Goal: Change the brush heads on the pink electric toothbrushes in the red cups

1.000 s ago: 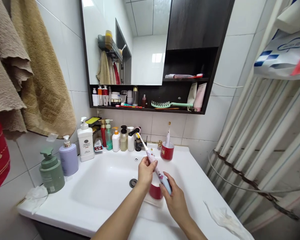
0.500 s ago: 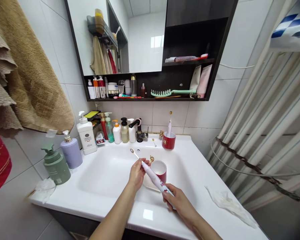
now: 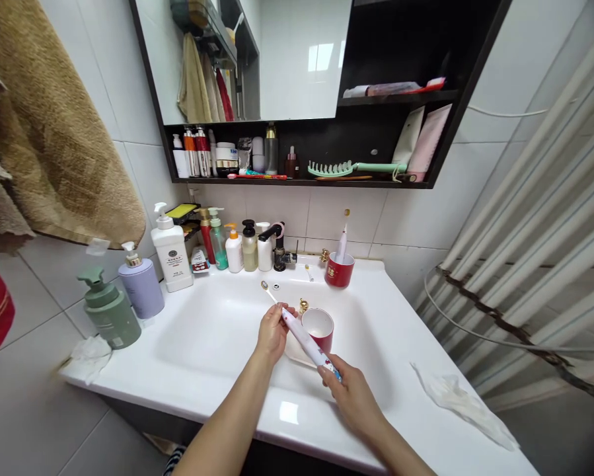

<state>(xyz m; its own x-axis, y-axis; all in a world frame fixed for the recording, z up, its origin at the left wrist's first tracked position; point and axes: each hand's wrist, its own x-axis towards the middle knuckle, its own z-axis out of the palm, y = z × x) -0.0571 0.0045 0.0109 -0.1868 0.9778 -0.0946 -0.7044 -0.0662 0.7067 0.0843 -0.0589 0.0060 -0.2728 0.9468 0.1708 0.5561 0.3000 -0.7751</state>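
Observation:
Over the white sink point(image 3: 212, 350) I hold an electric toothbrush point(image 3: 304, 340) with a pale, patterned handle, tilted with its head up and to the left. My right hand point(image 3: 349, 390) is wrapped round the lower end of the handle. At the upper end, the fingers of my left hand point(image 3: 273, 330) pinch the neck where the brush head point(image 3: 265, 287) joins the handle. Just behind the handle, a red cup point(image 3: 321, 327) with a white inside stands in the basin, partly hidden by the toothbrush. A gold-coloured fitting point(image 3: 303, 305) lies beside that cup.
A second red cup point(image 3: 339, 271) holding another electric toothbrush stands on the back right ledge. The black faucet point(image 3: 279, 251) and several pump bottles point(image 3: 234, 251) line the back. A crumpled white tissue point(image 3: 460, 400) lies on the right counter; the mirror cabinet point(image 3: 297, 182) hangs above.
The view has tipped slightly downward and shifted. The toothbrush handle has turned a little about its length, with the printed pattern now facing differently. Both hands still hold it.

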